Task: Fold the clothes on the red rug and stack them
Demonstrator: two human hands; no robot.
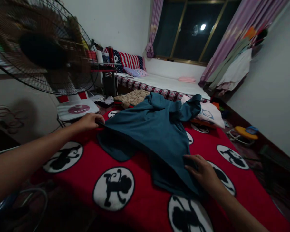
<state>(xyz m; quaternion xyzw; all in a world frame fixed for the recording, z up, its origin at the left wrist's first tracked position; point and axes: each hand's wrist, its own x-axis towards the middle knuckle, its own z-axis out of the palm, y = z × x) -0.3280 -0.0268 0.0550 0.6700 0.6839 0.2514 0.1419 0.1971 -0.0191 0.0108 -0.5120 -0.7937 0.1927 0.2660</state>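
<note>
A dark teal shirt [152, 125] lies spread over a red blanket [145, 196] printed with black monkeys in white ovals. Its near hem is lifted a little, and the lower layer shows beneath it. At the hem's left corner, my left hand [93, 121] is closed with the fabric pinched between thumb and fingers. My right hand [199, 169] grips the shirt's right edge near the hem, thumb below and fingers above. The collar end points away from me, and the right sleeve rests against a pale pillow.
A large fan [43, 58] stands close on the left, by a white stool [77, 111]. Beyond the blanket are a tan patterned cushion [132, 96], the pale pillow [209, 112] and a bed [164, 83] below the window. An orange-topped stool [245, 132] stands at the right.
</note>
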